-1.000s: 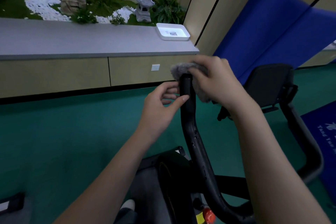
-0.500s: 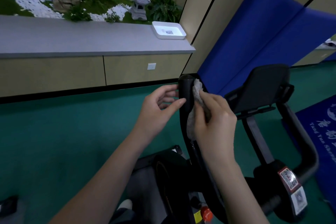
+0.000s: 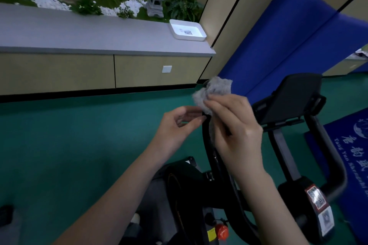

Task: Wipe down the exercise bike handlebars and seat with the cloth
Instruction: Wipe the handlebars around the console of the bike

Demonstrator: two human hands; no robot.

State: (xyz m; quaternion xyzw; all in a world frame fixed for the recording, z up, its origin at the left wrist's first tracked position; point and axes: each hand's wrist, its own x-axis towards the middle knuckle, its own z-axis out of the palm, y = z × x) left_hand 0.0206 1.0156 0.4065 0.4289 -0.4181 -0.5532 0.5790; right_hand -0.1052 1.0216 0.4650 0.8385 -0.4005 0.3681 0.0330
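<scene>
Now the right hand (image 3: 235, 125) pinches the grey cloth (image 3: 217, 89) on the tip of the handlebar (image 3: 209, 145), which runs toward 6 o'clock below it, while the left hand (image 3: 179, 123), loosely curled and empty, sits at its 9 o'clock.

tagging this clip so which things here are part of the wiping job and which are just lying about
Job: cloth, right hand holding it, black handlebar, left hand beside it.
Lying about: white tray, stone pagoda, ferns, blue mat.
</scene>
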